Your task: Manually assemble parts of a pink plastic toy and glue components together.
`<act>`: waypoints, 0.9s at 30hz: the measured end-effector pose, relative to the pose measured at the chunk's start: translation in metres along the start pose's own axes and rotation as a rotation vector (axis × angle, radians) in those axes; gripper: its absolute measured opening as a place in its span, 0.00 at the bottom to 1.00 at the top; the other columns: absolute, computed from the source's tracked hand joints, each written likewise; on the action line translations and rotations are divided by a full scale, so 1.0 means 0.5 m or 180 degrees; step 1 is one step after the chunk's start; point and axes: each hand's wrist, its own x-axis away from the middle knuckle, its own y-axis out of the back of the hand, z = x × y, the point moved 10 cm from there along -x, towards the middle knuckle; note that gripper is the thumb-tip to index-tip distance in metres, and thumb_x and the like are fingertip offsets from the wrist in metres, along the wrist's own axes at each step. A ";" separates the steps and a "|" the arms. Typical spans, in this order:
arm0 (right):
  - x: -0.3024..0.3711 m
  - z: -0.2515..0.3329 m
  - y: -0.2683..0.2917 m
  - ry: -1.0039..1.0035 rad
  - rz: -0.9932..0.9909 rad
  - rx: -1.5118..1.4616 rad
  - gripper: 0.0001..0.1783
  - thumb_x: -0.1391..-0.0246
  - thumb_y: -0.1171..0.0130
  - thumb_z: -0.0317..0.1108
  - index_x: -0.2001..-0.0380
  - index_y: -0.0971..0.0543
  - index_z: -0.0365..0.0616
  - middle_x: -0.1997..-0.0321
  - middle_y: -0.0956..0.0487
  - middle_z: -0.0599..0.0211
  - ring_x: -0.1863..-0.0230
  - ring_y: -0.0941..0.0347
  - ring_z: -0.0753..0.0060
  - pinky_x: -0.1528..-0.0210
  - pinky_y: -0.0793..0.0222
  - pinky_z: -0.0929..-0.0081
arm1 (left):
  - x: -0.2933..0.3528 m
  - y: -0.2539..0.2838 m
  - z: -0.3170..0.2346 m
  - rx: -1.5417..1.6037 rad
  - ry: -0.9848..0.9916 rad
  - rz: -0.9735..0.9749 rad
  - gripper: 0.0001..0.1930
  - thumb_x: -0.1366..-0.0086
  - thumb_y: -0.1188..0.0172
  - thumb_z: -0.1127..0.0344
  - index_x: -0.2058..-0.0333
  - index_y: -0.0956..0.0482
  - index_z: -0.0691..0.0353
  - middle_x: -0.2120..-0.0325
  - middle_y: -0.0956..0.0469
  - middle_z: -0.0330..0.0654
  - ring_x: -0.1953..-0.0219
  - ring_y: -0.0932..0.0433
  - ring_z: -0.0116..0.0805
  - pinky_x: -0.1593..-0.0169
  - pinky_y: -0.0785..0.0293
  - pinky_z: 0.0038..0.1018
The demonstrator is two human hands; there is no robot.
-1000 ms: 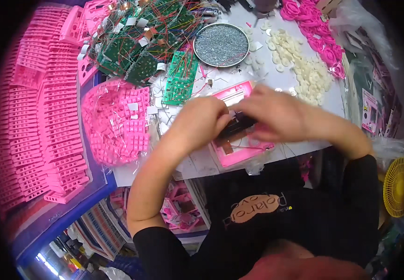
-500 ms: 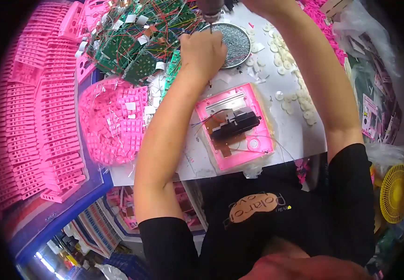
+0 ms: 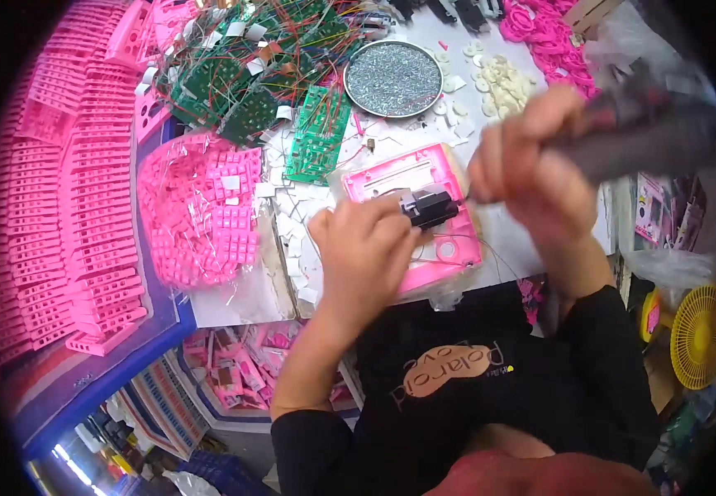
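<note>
On the white tabletop lies an open pink plastic casing (image 3: 462, 240) with a black mechanism (image 3: 432, 209) across it. My left hand (image 3: 363, 252) is closed at the mechanism's left end, its fingers gripping that end. A dark power screwdriver (image 3: 651, 132), smeared by motion, is in my right hand (image 3: 535, 161), tilted nearly level. Its tip comes close to the right end of the mechanism; whether it touches cannot be seen. Thin wires trail out over the casing's right side.
A round dish of small screws (image 3: 393, 78) stands beyond the casing. Left of it are green circuit boards (image 3: 318, 136), tangled wires and a bag of pink keypads (image 3: 201, 215). Pink parts (image 3: 102, 190) are stacked far left; cream discs (image 3: 502, 83) lie back right.
Both hands have come back from the screw dish toward me, the left to the mechanism, the right to its right side with the screwdriver. The mechanism now sits angled differently.
</note>
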 end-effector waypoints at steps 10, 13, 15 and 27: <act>0.032 -0.028 -0.101 0.0000 0.0528 0.0348 0.14 0.41 0.33 0.36 0.59 0.28 0.48 0.82 0.29 0.70 0.81 0.33 0.71 0.75 0.34 0.70 | 0.050 -0.013 -0.002 0.0424 0.0120 -0.0222 0.11 0.48 0.29 0.71 0.66 0.18 0.53 0.68 0.18 0.30 0.66 0.25 0.30 0.55 0.45 0.35; 0.044 -0.042 -0.103 0.0045 0.0523 0.0716 0.13 0.41 0.34 0.33 0.59 0.28 0.47 0.82 0.28 0.69 0.81 0.32 0.70 0.74 0.32 0.69 | 0.050 -0.008 -0.006 0.0444 0.0034 -0.0317 0.12 0.48 0.28 0.71 0.64 0.18 0.52 0.69 0.19 0.30 0.67 0.25 0.31 0.55 0.45 0.37; 0.046 -0.044 -0.107 0.0067 0.0591 0.0803 0.12 0.42 0.35 0.32 0.59 0.28 0.47 0.82 0.27 0.69 0.81 0.31 0.69 0.73 0.30 0.68 | 0.055 -0.005 -0.014 0.0219 -0.0118 -0.0412 0.14 0.49 0.27 0.69 0.63 0.18 0.52 0.70 0.20 0.29 0.67 0.25 0.32 0.54 0.46 0.38; 0.016 -0.103 -0.078 -0.0066 0.0846 0.1500 0.15 0.40 0.35 0.34 0.56 0.30 0.47 0.76 0.28 0.68 0.75 0.32 0.71 0.66 0.30 0.68 | 0.083 -0.021 0.047 -0.0535 0.0245 -0.0266 0.27 0.52 0.26 0.52 0.53 0.19 0.53 0.61 0.19 0.29 0.58 0.27 0.32 0.50 0.47 0.40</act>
